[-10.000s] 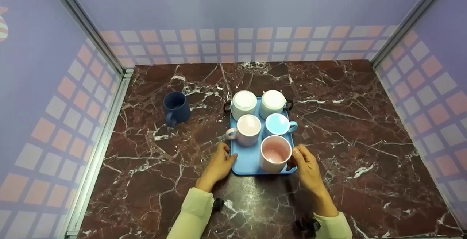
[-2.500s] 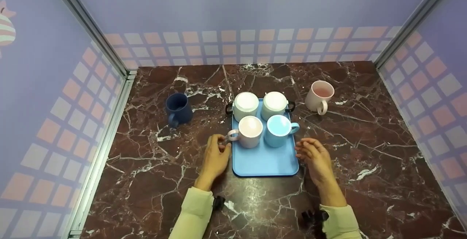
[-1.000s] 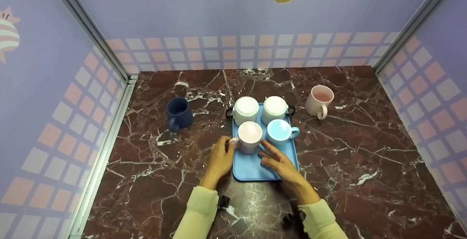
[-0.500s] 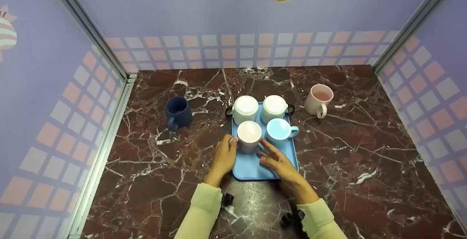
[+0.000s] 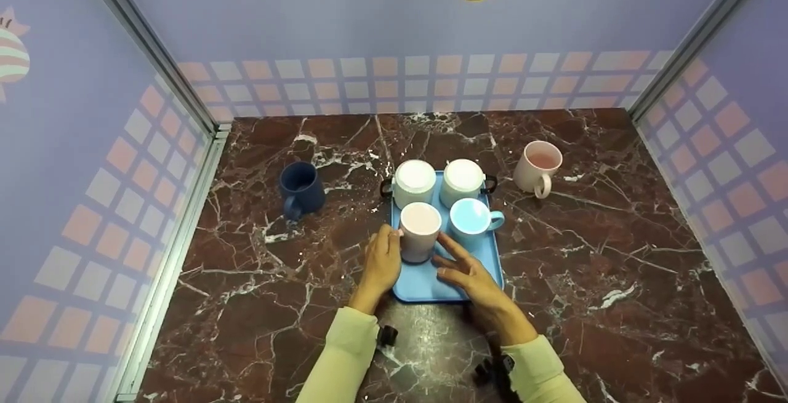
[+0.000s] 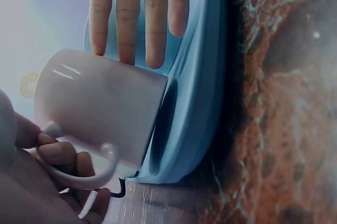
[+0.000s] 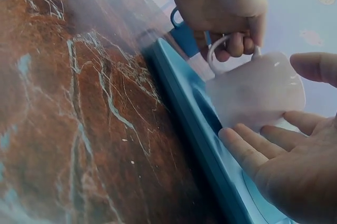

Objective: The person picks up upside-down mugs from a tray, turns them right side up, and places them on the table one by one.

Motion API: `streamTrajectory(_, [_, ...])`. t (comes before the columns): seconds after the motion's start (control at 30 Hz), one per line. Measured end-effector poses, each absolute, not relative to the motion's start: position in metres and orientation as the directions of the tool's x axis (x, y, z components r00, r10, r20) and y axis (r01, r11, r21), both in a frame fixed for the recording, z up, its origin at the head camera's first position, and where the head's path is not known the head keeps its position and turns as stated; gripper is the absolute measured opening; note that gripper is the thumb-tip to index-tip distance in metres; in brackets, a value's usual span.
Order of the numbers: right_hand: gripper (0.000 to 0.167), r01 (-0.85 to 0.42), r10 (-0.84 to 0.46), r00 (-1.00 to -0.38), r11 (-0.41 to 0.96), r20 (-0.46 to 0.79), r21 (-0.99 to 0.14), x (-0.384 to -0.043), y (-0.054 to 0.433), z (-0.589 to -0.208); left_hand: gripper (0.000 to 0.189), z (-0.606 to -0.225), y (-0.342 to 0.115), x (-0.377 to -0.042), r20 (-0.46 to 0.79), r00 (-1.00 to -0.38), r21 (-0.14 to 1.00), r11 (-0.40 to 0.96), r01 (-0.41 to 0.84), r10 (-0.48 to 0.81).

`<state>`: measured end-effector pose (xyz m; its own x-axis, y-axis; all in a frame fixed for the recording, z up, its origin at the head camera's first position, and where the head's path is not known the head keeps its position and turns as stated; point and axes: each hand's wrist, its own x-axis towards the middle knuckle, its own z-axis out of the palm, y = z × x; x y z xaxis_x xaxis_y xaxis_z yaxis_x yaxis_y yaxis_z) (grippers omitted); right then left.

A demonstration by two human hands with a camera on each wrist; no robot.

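A pale pink mug [image 5: 420, 240], base up, is over the front left of the blue tray [image 5: 431, 289]. My left hand [image 5: 383, 258] grips its handle, fingers curled through the loop in the left wrist view. The mug's rim [image 6: 152, 124] is close over the tray there, with a dark shadow beside it. My right hand [image 5: 469, 272] extends its fingers along the mug's other side, fingertips [image 7: 287, 116] right at its wall. A light blue mug [image 5: 470, 221] stands base up on the tray just behind the right hand's fingers.
Two white mugs [image 5: 414, 178] with dark handles stand base up at the tray's back. On the marbled table [image 5: 615, 237], a dark blue mug [image 5: 301, 187] is at left and another pink mug [image 5: 537, 168] at right, both upright. Patterned walls [image 5: 394, 21] enclose the back and sides.
The other pink mug went from the tray's front right to the table at back right. My left hand took the remaining pink mug's handle; my right hand came in beside that mug.
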<state>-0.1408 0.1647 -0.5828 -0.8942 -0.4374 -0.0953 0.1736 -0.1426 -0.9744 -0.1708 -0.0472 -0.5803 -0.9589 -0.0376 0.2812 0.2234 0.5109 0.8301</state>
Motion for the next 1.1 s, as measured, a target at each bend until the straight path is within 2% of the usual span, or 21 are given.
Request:
streamTrajectory(0.23, [0.076, 0.156, -0.428, -0.899, -0.118, -0.091, -0.981, -0.136, 0.165, -0.577, 0.024, -0.575, -0.044, -0.169, 0.326, -0.941, 0.855, 0.453, 0.251, -0.093])
streamTrajectory(0.63, [0.074, 0.121, -0.396, -0.915, -0.104, -0.071, -0.987, -0.133, 0.169, -0.573, 0.027, -0.568, -0.044, -0.17, 0.36, -0.909, 0.928, 0.185, 0.324, -0.212])
streamTrajectory(0.97, [0.083, 0.112, -0.388, -0.919, -0.098, -0.065, -0.989, -0.129, 0.169, -0.571, 0.03, -0.557, -0.034, -0.168, 0.387, -0.881, 0.916, 0.219, 0.335, -0.271])
streamTrajectory(1.1, [0.087, 0.086, -0.378, -0.925, -0.084, -0.048, -0.993, -0.128, 0.169, -0.57, 0.029, -0.557, -0.031, -0.168, 0.379, -0.892, 0.923, 0.177, 0.343, -0.247])
